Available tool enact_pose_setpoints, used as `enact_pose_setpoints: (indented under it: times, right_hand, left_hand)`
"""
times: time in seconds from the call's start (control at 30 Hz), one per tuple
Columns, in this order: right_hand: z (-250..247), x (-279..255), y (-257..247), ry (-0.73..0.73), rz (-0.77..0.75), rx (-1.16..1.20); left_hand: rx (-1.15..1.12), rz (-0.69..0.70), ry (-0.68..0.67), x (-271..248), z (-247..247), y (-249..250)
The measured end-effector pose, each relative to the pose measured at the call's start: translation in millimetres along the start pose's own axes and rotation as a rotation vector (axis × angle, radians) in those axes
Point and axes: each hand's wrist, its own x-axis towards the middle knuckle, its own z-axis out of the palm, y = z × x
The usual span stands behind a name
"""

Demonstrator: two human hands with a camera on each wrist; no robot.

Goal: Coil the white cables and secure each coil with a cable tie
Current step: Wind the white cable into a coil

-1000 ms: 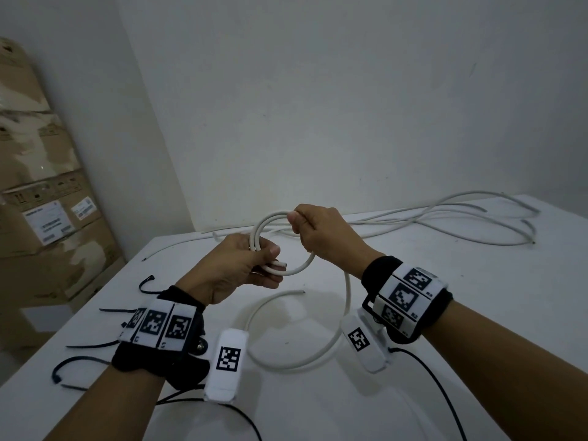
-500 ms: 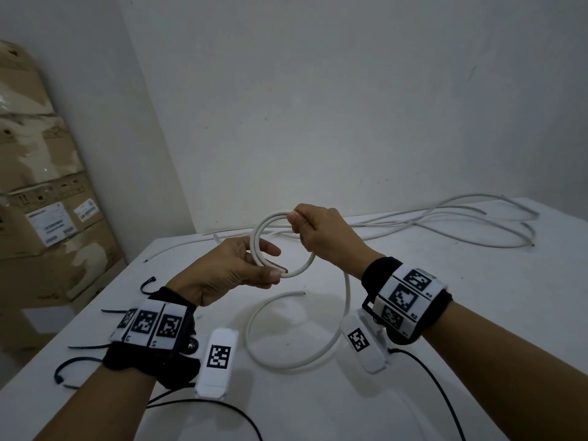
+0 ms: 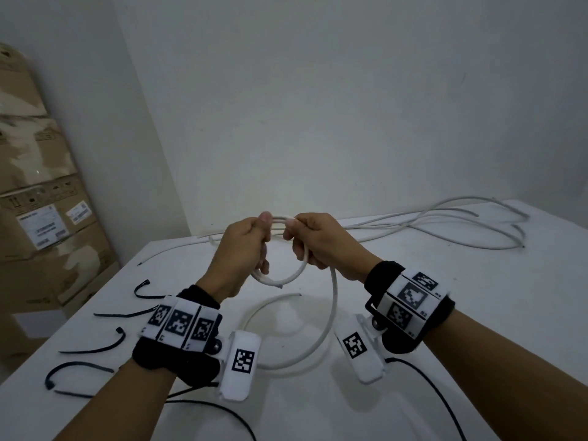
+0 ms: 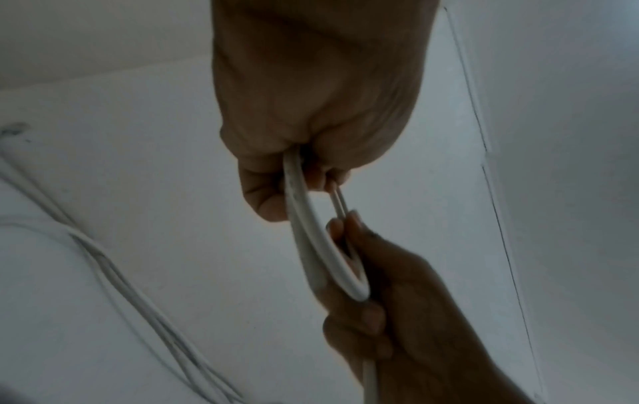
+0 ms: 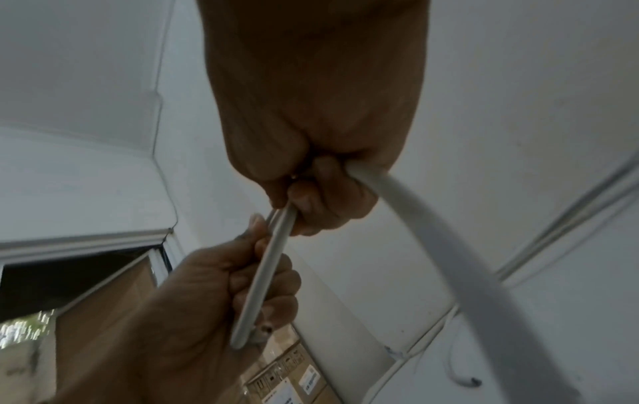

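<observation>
Both hands up above the white counter [image 3: 413, 313], working one small coil [image 3: 286, 276] of white cable. Left hand [image 3: 243, 249] grips the coil's left side, fingers [image 4: 263, 196] curled round the bundled turns, thumb on top. Right hand [image 3: 321, 246] grips the right side, fingers [image 5: 321, 196] clenched round the cable; the two fists sit just beside each other with short strands bridging between them at the top. Coil hangs in the air between the hands, upright, a couple of turns as far as I can tell. From the right hand the cable tail [image 3: 331, 313] drops to the counter and curves into a loose loop under the wrists, free end [image 3: 296, 295] lying near the middle. More loose white cables [image 3: 461, 224] lie sprawled at the far right of the counter, well apart from the hands, with thin runs reaching along the back edge toward the wall. Black cable ties [image 3: 92, 346] lie scattered on the left part of the counter, none touching the coil. Stacked cardboard boxes [image 3: 41, 202] stand beyond the counter's left edge. Both wrists carry black bands with marker tags and white camera pods.
</observation>
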Motion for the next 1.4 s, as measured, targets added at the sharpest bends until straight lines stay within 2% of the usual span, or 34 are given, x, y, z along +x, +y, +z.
enact_pose_setpoints:
  times: [0.13, 0.33, 0.47, 0.67, 0.8, 0.87, 1.0, 1.07, 1.13, 1.27, 1.33, 1.4]
  right_hand:
    - [11.3, -8.8, 6.4, 0.073, 0.048, 0.176]
    - [35.4, -14.3, 10.1, 0.245, 0.086, 0.264]
    - [50.0, -16.6, 7.4, 0.336, 0.124, 0.28]
    - [51.6, -18.2, 6.6, 0.309, 0.157, 0.291]
    - [58.0, -13.6, 4.3, 0.442, 0.134, 0.363]
    - [56.9, -12.6, 6.4, 0.473, 0.071, 0.226]
    - [36.6, -13.7, 7.9, 0.419, -0.082, -0.084]
    - [27.2, -12.8, 6.2, 0.353, -0.13, -0.216]
    - [22.2, -11.0, 5.6, 0.276, -0.145, -0.321]
    - [13.9, -8.1, 4.3, 0.242, -0.16, -0.342]
    - [12.5, -8.2, 2.1, 0.254, -0.168, -0.313]
    - [15.7, -7.6, 1.1, 0.29, -0.167, -0.228]
  left_hand:
    - [-0.102, -0.015, 0.132, 0.7, 2.8, -1.2]
    - [-0.299, -0.069, 0.368, 2.6, 11.2, 2.4]
    - [-0.396, -0.087, 0.455, 1.0, 15.0, 6.9]
    - [-0.392, -0.07, 0.471, -2.0, 10.9, 2.3]
    - [-0.402, -0.08, 0.438, -11.2, 16.1, 0.1]
    - [-0.429, -0.085, 0.408, -17.0, 16.6, -1.0]
    - [-0.383, -0.083, 0.3, -23.9, 4.0, -6.7]
    - [-0.281, -0.006, 0.257, -23.0, -3.2, -5.1]
    - [-0.126, 0.138, 0.228, -19.2, -9.0, -0.6]
    - [0.183, 0.373, 0.225, -8.8, -14.3, 3.3]
    - [0.272, 0.434, 0.281, -7.5, -12.3, 2.0]
    - [0.215, 0.408, 0.307, -9.8, -5.4, -0.7]
